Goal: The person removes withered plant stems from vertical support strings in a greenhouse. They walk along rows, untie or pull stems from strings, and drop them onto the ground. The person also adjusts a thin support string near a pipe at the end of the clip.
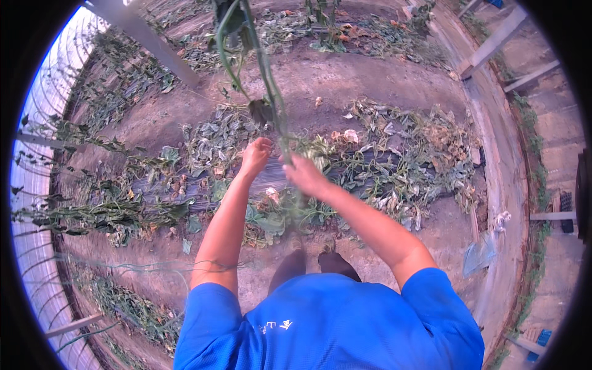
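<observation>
Green vine stems (266, 69) with a few wilted leaves hang from the top of the view down to my hands. My right hand (303, 175), a little blurred, is closed around their lower part. Just left of the stems, my left hand (259, 152) is raised with its fingers curled; whether anything is between them cannot be told. Beneath both hands runs a bed covered with dark plastic mulch film (273, 178), strewn with wilted leaves and vines (393, 171).
Posts (157, 46) rise at the upper left and right. Thin green strings (152, 266) cross near my left forearm. More withered vines (125, 212) lie at left. A concrete ledge (502, 152) runs down the right, near a spade (478, 254).
</observation>
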Available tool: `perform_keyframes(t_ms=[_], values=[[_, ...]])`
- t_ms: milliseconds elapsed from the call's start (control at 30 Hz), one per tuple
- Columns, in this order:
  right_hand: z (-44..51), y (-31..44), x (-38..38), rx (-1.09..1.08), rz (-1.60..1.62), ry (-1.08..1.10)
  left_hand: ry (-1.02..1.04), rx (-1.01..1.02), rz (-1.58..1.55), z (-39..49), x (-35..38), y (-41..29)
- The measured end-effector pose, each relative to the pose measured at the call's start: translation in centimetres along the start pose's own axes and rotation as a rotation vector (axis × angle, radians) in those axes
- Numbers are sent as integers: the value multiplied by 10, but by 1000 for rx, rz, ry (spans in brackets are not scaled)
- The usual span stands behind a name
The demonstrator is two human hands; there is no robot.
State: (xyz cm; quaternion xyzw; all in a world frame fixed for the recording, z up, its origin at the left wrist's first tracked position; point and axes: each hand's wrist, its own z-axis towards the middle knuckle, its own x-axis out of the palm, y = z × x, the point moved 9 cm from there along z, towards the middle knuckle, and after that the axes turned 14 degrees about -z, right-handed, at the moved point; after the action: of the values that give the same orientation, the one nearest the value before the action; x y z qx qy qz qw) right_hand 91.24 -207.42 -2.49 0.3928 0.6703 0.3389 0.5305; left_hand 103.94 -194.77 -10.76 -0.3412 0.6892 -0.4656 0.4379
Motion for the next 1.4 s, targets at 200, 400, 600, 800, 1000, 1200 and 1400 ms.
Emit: perform_keyframes(t_ms=[200,400,600,800,1000,1200,1400], values=[[-67,39,50,-217,45,-140,438,19,-315,-26,82,41],[-92,27,14,-344,147,-224,685,-71,-577,-80,137,13],[-110,-102,-38,208,-32,-373,635,-213,-690,-112,150,-11],[-112,-90,-42,-24,-523,-131,412,195,-11,-115,132,-22],[-130,-99,-162,174,222,-333,341,60,-43,-109,128,-3],[-77,7,-167,-165,-165,-372,342,273,258,-138,161,-43],[-17,125,-119,-276,274,-123,270,148,185,-153,159,-6]])
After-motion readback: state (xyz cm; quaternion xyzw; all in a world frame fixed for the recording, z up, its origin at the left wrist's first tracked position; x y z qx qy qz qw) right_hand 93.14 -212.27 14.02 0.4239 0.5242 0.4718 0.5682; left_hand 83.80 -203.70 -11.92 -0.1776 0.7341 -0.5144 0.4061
